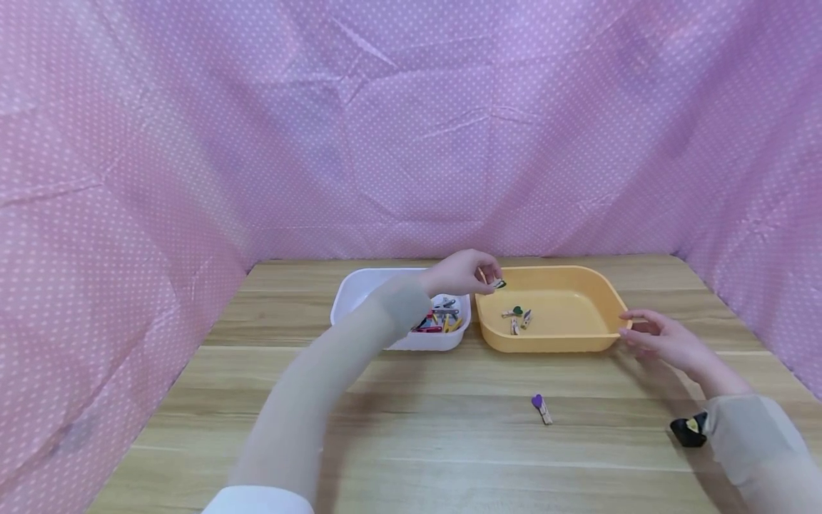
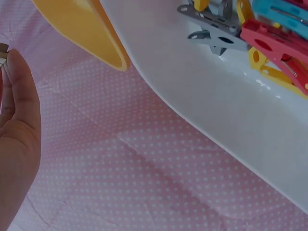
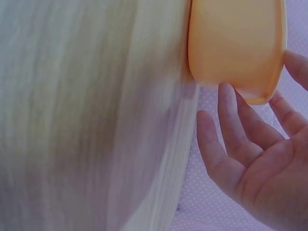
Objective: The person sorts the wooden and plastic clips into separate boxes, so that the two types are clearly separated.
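Note:
My left hand [image 1: 464, 273] pinches a small wooden clothespin [image 1: 499, 284] with a dark green part, just above the left rim of the yellow tray [image 1: 571, 345]. In the left wrist view, only the tip of that clothespin [image 2: 3, 54] shows at the image edge, by the fingertips. Several small decorated clothespins, one with a green heart [image 1: 517, 311], lie in the tray's left part. Over at the right front corner of the tray, my right hand [image 1: 668, 346] touches the rim with loosely spread fingers. The right wrist view shows its palm beside that corner.
A white tray [image 1: 424, 344] with several coloured plastic clips [image 2: 274, 41] stands left of the yellow one. On the table nearer me lies a clothespin with a purple heart [image 1: 541, 409]. Pink dotted cloth [image 1: 411, 143] hangs behind and along both sides.

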A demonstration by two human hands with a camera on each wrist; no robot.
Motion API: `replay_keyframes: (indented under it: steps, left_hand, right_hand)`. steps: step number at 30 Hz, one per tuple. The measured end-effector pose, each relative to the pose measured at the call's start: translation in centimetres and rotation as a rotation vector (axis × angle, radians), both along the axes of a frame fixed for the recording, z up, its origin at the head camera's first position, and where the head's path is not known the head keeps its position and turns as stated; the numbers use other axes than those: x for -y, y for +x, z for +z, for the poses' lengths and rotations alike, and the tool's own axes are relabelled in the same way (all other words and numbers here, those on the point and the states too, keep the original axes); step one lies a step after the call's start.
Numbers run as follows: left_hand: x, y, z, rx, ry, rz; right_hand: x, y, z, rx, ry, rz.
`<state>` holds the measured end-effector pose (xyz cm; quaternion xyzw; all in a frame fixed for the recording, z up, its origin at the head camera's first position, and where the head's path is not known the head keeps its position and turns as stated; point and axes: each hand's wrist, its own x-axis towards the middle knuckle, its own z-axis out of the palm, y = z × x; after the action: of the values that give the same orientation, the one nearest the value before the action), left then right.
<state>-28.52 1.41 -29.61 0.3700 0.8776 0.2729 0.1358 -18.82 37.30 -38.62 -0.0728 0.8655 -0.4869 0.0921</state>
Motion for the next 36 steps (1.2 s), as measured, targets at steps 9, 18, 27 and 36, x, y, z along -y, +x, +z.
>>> replay_keyframes:
  steps: [9, 18, 27, 36]
  left_hand:
    - [-1.6, -1.0, 0.5, 0.044, -0.037, 0.047]
    - [-3.2, -1.3, -1.3, 0.095, -0.114, 0.043]
    - [-4.2, -1.6, -2.9, 0.085, -0.203, -0.003]
    - [-4.4, -1.8, -3.0, 0.081, -0.229, 0.000]
  right_hand:
    - [-0.3, 0.1, -0.1, -0.009, -0.034, 0.009]
    - [-0.2, 0.2, -0.2, -0.020, -0.059, 0.010]
    - [0.1, 0.3, -0.3, -0.018, -0.017, -0.008]
    - [0.2, 0.3, -0.2, -0.035, 0.023, -0.026]
